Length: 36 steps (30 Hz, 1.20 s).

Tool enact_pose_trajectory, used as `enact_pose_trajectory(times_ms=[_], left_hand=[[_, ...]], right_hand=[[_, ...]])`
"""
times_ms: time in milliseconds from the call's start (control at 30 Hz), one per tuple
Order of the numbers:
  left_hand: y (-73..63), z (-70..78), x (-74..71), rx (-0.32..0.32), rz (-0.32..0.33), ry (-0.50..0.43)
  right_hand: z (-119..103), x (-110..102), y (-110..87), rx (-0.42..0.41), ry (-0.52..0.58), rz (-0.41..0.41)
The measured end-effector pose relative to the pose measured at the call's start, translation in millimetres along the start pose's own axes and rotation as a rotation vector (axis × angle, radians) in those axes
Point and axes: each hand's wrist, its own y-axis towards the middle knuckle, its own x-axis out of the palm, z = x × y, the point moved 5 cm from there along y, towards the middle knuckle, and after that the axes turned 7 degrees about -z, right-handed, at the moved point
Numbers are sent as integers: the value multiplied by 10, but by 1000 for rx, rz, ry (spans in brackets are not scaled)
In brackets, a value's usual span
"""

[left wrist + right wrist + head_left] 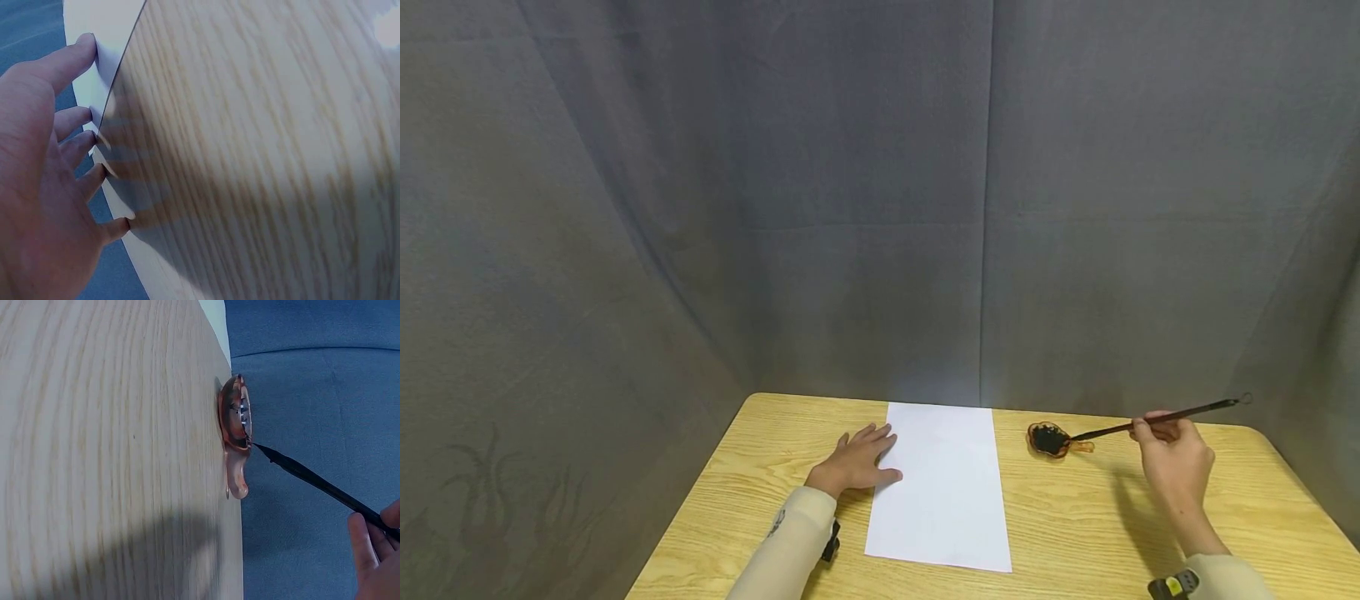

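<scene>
Both hands are busy on my feed: left hand (855, 464) spread at the left edge of the paper (940, 500), likely steadying it; right hand (1176, 462) pinching the brush (1187, 412), tip by the rim of the ink dish (230, 419).

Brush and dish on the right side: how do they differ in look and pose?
The brush is long, thin and dark; the dish is rounded and orange-brown, with a stubby handle. The brush is held at a slant in the right hand, while the dish rests on the table. Both show black: the brush at its tip, the dish in its bowl.
</scene>
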Motion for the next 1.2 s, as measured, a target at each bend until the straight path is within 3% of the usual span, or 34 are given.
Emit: enact_pose_trajectory(times_ms=[233,700,1033,1200], left_hand=[[-18,15,-15,6,9,6],[-4,4,-13,2,7,9],[124,-111,71,-10,23,-4],[50,-44,32,-4,8,-2]], right_hand=[[-30,46,-16,11,37,-15],[27,128,-49,1,12,-44],[35,84,-57,9,1,-38],[35,59,-56,9,-7,-30]])
